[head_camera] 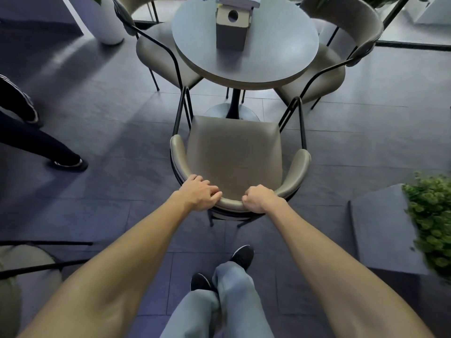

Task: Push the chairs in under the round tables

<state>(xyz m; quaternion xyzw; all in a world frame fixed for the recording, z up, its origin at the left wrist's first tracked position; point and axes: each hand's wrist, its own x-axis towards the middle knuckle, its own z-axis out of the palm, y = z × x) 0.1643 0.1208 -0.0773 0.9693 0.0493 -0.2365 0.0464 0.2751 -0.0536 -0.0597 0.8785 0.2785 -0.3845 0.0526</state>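
A beige padded chair (234,152) with a black metal frame stands in front of me, its seat facing a round grey table (268,57). The seat's front edge is short of the table's rim, over the pedestal base. My left hand (199,193) grips the curved backrest on its left part. My right hand (258,198) grips the same backrest to the right of centre. Two more beige chairs, one at the left (156,54) and one at the right (327,62), have their seats partly under the table.
A grey box (231,28) with a round hole stands on the table. Another person's legs (44,142) are at the left. A green plant (432,220) in a grey planter is at the right, a white pot (107,23) at the far left, another chair (24,276) at lower left.
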